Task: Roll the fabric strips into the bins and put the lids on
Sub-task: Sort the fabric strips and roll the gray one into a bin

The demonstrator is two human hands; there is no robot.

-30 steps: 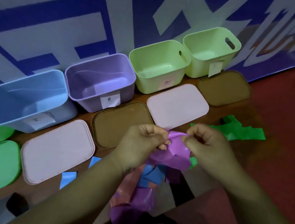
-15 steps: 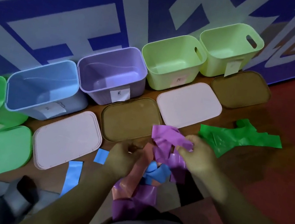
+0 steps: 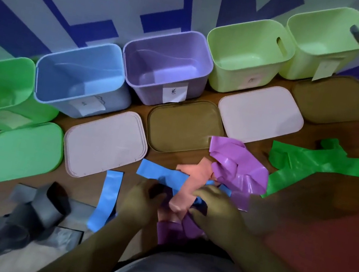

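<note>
Curling over the fabric strips (image 3: pixel 239 169) — left hand (image 3: pixel 142 200), right hand (image 3: pixel 217 211); fingers' grip unclear.

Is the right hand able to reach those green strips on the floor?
Probably yes. The green strips lie uncovered on the floor near the right hand, with nothing blocking the way.

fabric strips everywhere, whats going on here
A person has the left hand and right hand down in a tangled pile of strips, pink, blue and purple; what each grip holds is too blurred to tell. The five bins stand open with no strips visible inside, and their lids lie flat in front. Off to the right lie green strips, to the left grey strips.
</note>
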